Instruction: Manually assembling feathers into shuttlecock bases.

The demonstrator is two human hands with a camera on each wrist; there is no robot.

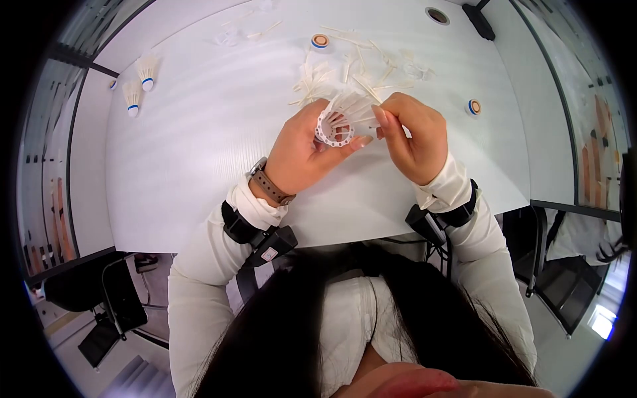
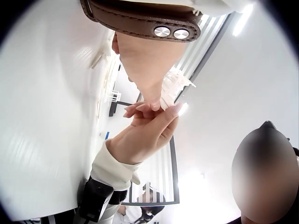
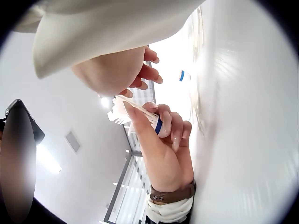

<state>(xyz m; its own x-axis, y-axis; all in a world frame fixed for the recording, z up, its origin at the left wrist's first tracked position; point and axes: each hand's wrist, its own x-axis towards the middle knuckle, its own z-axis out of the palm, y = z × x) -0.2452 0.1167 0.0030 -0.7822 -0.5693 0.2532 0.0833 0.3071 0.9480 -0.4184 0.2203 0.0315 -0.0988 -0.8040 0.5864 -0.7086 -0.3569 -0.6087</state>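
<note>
My left hand (image 1: pixel 302 142) grips a shuttlecock (image 3: pixel 152 120), its blue-banded base in the fingers and its white feather skirt tilted up. In the head view a scalloped, dotted ring (image 1: pixel 336 140) shows at the skirt's near side, with feathers fanning out to the right. Thumb and forefinger of my right hand (image 1: pixel 417 136) pinch at the edge of those feathers (image 1: pixel 358 109). In the left wrist view the right fingertips (image 2: pixel 175 108) meet the skirt beside the left thumb. Loose feathers and quills (image 1: pixel 312 81) lie on the table just beyond both hands.
Two whole shuttlecocks (image 1: pixel 147 71) (image 1: pixel 132 99) lie at the table's left. Round blue-rimmed base pieces (image 1: pixel 320 41) (image 1: pixel 474 107) sit at the back and right. More quills (image 1: pixel 371 60) are scattered at the back. Low white partitions (image 1: pixel 93 159) edge the table.
</note>
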